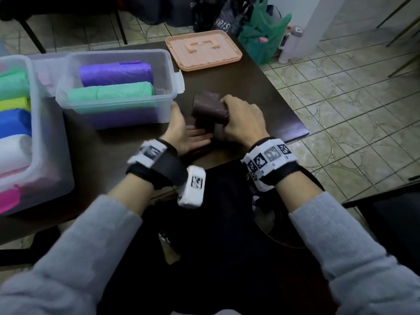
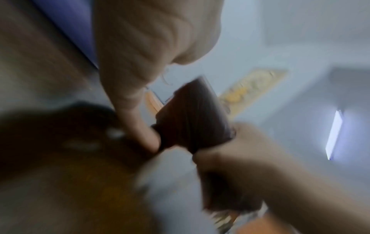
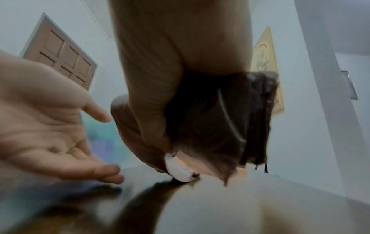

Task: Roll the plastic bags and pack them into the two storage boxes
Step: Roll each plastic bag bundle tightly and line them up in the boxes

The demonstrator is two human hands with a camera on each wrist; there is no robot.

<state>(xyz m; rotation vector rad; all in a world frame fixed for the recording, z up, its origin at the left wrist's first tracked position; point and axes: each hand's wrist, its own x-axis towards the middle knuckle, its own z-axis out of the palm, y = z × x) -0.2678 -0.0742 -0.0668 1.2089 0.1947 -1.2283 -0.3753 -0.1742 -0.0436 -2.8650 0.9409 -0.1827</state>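
A rolled dark brown plastic bag (image 1: pixel 210 107) is held just above the dark table (image 1: pixel 268 103), gripped at its near end by my right hand (image 1: pixel 242 120). The same brown roll (image 3: pixel 220 120) hangs from my right hand's fingers (image 3: pixel 152 110) in the right wrist view, and the brown roll (image 2: pixel 192 117) also shows in the blurred left wrist view. My left hand (image 1: pixel 188 133) lies palm up with straight fingers beside the roll, holding nothing. The small clear box (image 1: pixel 118 87) holds a purple roll (image 1: pixel 116 72) and a green roll (image 1: pixel 111 93).
A larger clear box (image 1: pixel 34 142) at the left holds green, yellow, blue, white and pink rolls. A peach lid (image 1: pixel 203 50) lies at the table's far edge. Bags and a bottle (image 1: pixel 292 43) stand on the tiled floor beyond. The table's right edge is close to my right hand.
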